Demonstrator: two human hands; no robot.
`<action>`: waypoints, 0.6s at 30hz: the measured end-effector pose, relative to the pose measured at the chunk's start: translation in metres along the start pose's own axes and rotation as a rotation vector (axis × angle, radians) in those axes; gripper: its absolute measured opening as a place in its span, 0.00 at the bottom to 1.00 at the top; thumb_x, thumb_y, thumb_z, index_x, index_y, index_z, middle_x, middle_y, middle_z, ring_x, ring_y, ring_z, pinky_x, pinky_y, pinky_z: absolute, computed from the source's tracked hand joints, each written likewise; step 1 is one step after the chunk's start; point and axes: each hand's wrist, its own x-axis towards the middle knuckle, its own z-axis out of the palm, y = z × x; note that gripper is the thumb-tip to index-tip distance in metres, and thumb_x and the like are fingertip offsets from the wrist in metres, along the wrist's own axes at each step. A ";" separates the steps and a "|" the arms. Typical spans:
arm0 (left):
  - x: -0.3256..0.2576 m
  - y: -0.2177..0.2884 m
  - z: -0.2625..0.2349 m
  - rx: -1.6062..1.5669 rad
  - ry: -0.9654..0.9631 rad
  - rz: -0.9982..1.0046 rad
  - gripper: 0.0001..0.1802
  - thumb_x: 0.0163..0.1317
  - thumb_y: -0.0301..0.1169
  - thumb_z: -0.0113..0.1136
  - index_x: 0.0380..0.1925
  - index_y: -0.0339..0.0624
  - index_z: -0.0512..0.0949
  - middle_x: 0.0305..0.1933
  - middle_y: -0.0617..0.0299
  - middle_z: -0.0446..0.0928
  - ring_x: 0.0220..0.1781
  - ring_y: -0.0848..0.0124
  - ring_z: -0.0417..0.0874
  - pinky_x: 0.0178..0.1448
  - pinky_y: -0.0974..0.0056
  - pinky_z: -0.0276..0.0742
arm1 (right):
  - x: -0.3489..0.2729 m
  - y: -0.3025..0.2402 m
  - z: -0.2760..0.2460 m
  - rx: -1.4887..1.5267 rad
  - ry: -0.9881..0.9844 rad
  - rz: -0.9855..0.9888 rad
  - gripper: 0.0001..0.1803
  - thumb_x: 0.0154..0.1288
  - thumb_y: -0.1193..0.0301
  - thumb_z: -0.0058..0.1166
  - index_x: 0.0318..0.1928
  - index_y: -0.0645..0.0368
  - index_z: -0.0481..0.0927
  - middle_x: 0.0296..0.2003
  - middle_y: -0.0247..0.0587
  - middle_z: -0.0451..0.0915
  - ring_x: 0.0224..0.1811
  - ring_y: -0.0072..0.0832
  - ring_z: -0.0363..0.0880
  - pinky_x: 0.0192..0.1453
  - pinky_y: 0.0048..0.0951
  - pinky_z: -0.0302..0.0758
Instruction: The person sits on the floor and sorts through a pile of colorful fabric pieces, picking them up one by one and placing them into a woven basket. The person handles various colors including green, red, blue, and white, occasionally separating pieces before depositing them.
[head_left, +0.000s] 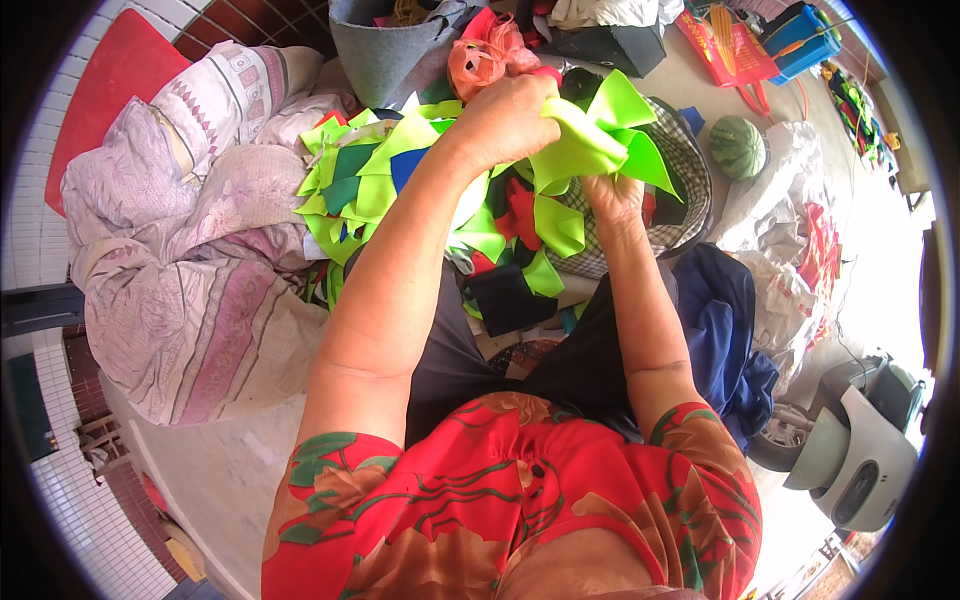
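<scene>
My left hand [508,122] is closed on the upper left edge of several lime-green fabric pieces [585,150], held up over the pile. Below the same pieces, my right hand [614,198] grips them from underneath, with most of its fingers hidden by the cloth. Under my arms spreads a heap of fabric scraps [345,195], mostly lime green, with some dark green, blue, red and black. Just behind my right hand stands a checked fabric basket [690,205], partly covered by the green cloth.
Bunched patterned bedding [190,260] lies to the left. Behind the heap are a grey felt bin [385,60] and a pink plastic bag [480,62]. On the right are a watermelon [738,147], white plastic sheeting [775,215], dark blue cloth [715,330] and a scooter [865,450].
</scene>
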 end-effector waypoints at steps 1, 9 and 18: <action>0.000 -0.003 0.001 -0.078 0.103 0.090 0.15 0.48 0.25 0.52 0.38 0.33 0.75 0.29 0.53 0.76 0.31 0.68 0.77 0.38 0.66 0.73 | 0.001 0.010 0.013 -0.198 0.116 -0.176 0.12 0.60 0.73 0.54 0.45 0.61 0.76 0.43 0.45 0.78 0.46 0.36 0.77 0.49 0.35 0.78; 0.004 0.003 -0.004 -0.516 0.186 0.009 0.14 0.58 0.24 0.55 0.46 0.35 0.75 0.33 0.64 0.77 0.35 0.77 0.76 0.38 0.71 0.73 | 0.007 -0.008 -0.008 -0.266 0.005 -0.084 0.09 0.59 0.73 0.53 0.40 0.60 0.76 0.33 0.36 0.75 0.25 0.23 0.67 0.26 0.19 0.64; 0.007 -0.001 -0.006 -0.868 0.135 -0.007 0.20 0.62 0.29 0.55 0.52 0.30 0.71 0.50 0.55 0.78 0.45 0.72 0.79 0.49 0.69 0.76 | 0.006 -0.006 0.003 -0.181 -0.072 -0.054 0.14 0.65 0.59 0.47 0.30 0.56 0.72 0.24 0.29 0.68 0.20 0.18 0.60 0.24 0.18 0.61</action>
